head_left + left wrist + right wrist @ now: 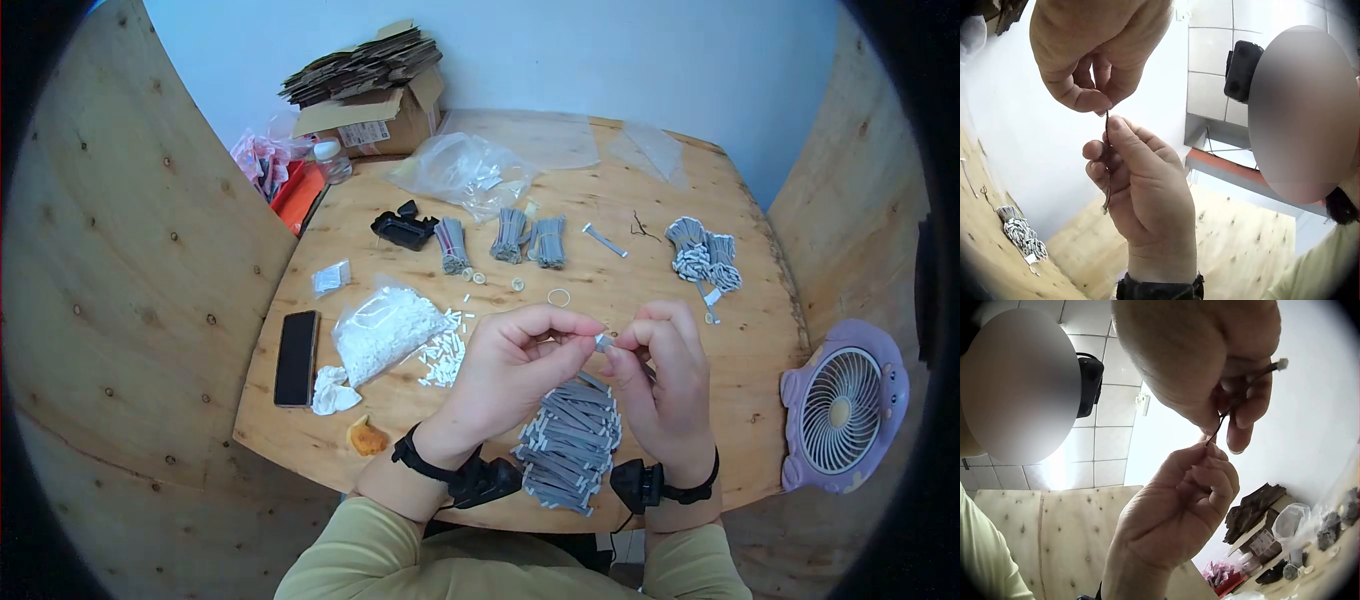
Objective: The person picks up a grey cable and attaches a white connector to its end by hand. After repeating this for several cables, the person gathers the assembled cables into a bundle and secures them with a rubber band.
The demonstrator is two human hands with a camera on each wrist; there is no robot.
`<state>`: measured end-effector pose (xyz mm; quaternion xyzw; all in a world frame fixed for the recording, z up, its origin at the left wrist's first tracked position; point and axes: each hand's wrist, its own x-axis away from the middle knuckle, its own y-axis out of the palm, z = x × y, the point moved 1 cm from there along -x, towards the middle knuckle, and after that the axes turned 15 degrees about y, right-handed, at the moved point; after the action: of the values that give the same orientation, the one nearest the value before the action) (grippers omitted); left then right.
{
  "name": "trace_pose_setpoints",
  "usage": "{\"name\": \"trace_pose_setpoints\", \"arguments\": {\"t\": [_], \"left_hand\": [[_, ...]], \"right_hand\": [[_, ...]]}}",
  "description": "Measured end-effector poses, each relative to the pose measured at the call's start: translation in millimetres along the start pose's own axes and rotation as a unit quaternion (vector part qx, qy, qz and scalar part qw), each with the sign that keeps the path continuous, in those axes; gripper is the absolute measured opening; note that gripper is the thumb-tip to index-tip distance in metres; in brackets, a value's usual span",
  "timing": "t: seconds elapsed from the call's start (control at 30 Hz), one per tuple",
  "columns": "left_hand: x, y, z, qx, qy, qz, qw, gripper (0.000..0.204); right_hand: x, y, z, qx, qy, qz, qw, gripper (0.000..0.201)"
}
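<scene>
Centrally in the head view, the left hand and the right hand met above the table, holding between their fingertips a slim cable, of which a pale portion showed. Nearer the body, between the forearms, lay a heap of grey cables with white ends. To the left were a clear bag of white pieces, loose white tubes beside it, and a dark phone; tied grey bundles lay farther back. The carton at the rear bore a white printed label, its lettering too small to read. A purple fan stood at the table's right edge.

In the left wrist view, the left hand occupied the top, its grip pinching the upper end of the cable. Below, the right hand's grip clasped the same cable between thumb and fingers; the lower length emerged beside the palm, finishing in a pale tip.

In the right wrist view, the right hand filled the top, the cable passing through its grip with the pale tip protruding. The left fingertips, beneath, pinched the opposite end. Beyond them the carton's label reappeared, its print blurred.
</scene>
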<state>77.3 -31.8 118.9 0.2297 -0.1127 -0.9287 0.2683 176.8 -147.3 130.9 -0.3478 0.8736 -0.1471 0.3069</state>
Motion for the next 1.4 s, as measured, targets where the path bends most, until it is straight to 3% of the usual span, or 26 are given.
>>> {"name": "trace_pose_setpoints", "arguments": {"t": [0.73,0.83,0.93,1.03,1.4], "left_hand": [[-1,-9,-4,0.046,-0.02,-0.026,0.998,0.016],[-2,-9,-1,0.109,-0.043,-0.019,0.993,0.014],[-2,-8,1,0.129,-0.06,-0.027,0.989,0.013],[-3,-9,2,0.129,-0.068,-0.017,0.989,0.013],[-2,-10,0,0.116,-0.071,-0.033,0.99,0.014]], "right_hand": [[-2,3,5,-0.085,0.001,0.006,0.996,0.011],[-2,2,5,-0.193,0.064,-0.058,0.977,0.012],[0,-2,3,-0.351,0.228,-0.154,0.895,0.012],[-4,-13,4,-0.372,0.258,-0.241,0.859,0.013],[-4,-12,4,-0.356,0.273,-0.242,0.861,0.008]]}}
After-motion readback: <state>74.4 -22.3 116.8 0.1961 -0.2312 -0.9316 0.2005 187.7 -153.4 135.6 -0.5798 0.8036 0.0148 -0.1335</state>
